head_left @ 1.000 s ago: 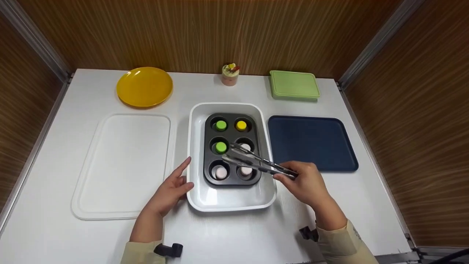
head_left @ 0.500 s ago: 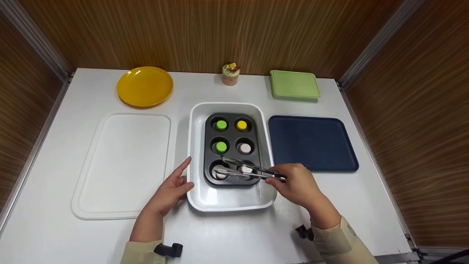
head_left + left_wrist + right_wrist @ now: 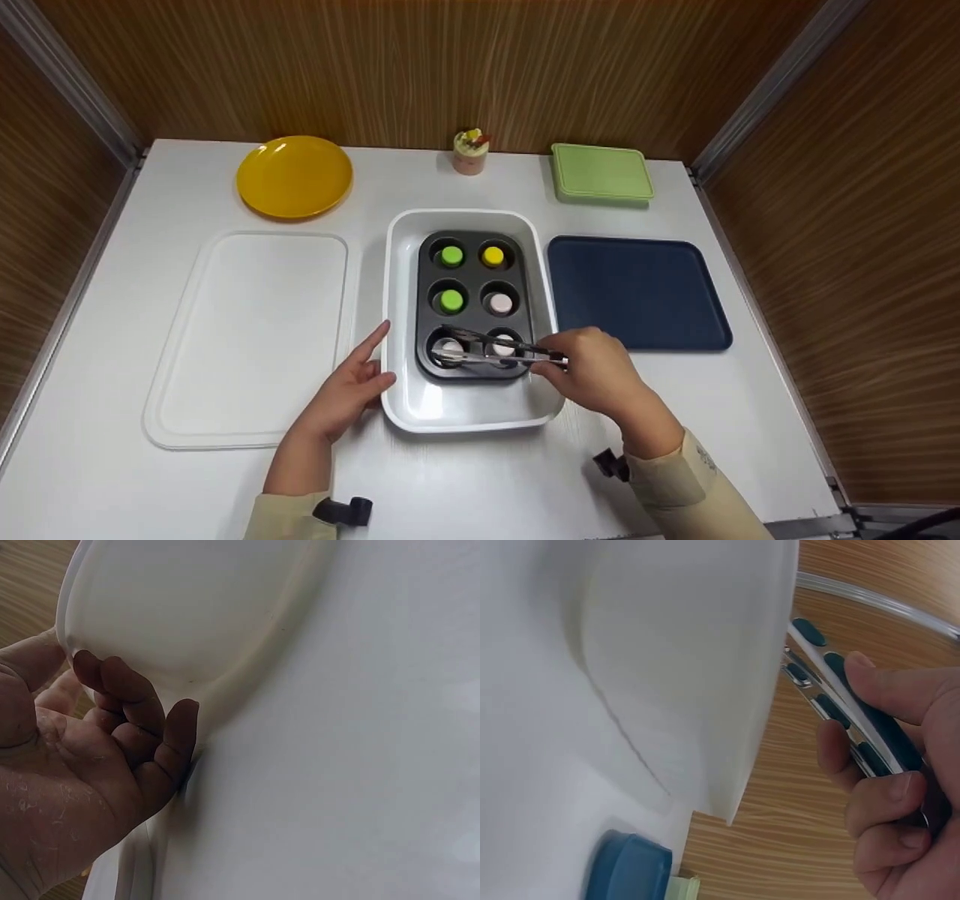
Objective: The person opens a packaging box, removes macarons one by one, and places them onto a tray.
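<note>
Gripping the tongs near their hinged end, the right hand hung over the right rim of the white tub, thumb on one arm and fingers clamped round the other. The tongs' tips stood apart over the near-left cup of the dark muffin pan inside the tub, about a whitish piece; whether they touched it I could not tell.

The left hand rested against the tub's left side, index finger and thumb spread apart at the rim, the other fingers loosely bent by the outer wall.

In the pan, within the tub, a light green piece sat far left, a yellow piece far right, a second green piece middle left, a pale pink piece middle right and another whitish piece near right.

Left of the tub lay a white tray; right of it, a navy tray. Beyond the tub stood a dessert cup, with a yellow plate beyond and to its left, and a green lidded box beyond and to its right.
</note>
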`<state>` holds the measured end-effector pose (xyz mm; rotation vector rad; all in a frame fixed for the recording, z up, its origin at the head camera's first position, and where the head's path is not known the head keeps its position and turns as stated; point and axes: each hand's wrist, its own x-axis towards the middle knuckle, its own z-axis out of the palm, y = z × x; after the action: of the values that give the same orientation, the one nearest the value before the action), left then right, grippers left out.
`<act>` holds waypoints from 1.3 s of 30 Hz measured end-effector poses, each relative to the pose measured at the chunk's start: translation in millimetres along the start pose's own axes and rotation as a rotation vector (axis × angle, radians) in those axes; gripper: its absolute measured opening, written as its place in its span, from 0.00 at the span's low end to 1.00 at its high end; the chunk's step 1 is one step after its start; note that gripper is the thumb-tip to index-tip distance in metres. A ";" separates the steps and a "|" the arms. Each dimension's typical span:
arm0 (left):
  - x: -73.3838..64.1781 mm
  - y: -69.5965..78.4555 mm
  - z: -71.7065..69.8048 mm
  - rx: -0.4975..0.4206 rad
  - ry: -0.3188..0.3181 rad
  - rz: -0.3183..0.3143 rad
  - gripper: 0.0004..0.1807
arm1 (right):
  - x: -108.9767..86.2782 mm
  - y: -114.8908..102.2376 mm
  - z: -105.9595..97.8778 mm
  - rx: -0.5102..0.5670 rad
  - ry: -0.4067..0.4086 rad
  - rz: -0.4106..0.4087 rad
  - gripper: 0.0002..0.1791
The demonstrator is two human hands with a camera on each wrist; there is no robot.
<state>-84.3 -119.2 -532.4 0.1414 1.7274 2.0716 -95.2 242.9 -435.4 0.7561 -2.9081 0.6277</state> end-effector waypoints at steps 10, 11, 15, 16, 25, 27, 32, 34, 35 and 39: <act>-1.2 -0.5 -0.1 0.024 0.009 0.002 0.44 | 11.0 -10.6 -2.6 -0.079 -0.044 -0.027 0.10; -1.4 -0.3 -0.1 0.030 0.011 0.001 0.44 | 11.3 -11.0 -2.3 -0.085 -0.045 -0.031 0.10; -1.5 1.8 -0.3 0.057 0.026 0.008 0.42 | 11.0 -11.7 -0.6 -0.102 -0.037 -0.042 0.10; -1.5 2.5 -0.5 0.071 0.035 0.011 0.41 | 10.9 -11.8 -0.1 -0.105 -0.036 -0.046 0.10; 0.6 5.3 2.0 0.110 0.108 0.019 0.38 | 8.2 -9.4 2.3 -0.107 -0.010 -0.073 0.09; 0.2 5.2 3.1 0.113 0.114 0.016 0.38 | 7.8 -9.2 2.0 -0.101 -0.002 -0.079 0.09; -0.2 4.8 4.4 0.120 0.115 0.006 0.39 | 6.4 -7.9 0.5 -0.073 -0.002 -0.084 0.09; -0.4 4.4 4.0 0.121 0.114 0.004 0.39 | 6.1 -7.5 -0.5 -0.059 -0.006 -0.084 0.08; -0.5 4.2 3.7 0.122 0.114 0.003 0.39 | 5.8 -7.1 -1.2 -0.053 -0.007 -0.083 0.08; -1.0 3.7 3.0 0.122 0.116 0.002 0.40 | 5.7 -5.7 -3.6 -0.038 -0.005 -0.065 0.08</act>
<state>-83.3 -117.3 -528.0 0.0607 1.9241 2.0115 -97.6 237.3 -429.0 0.8453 -2.8772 0.5630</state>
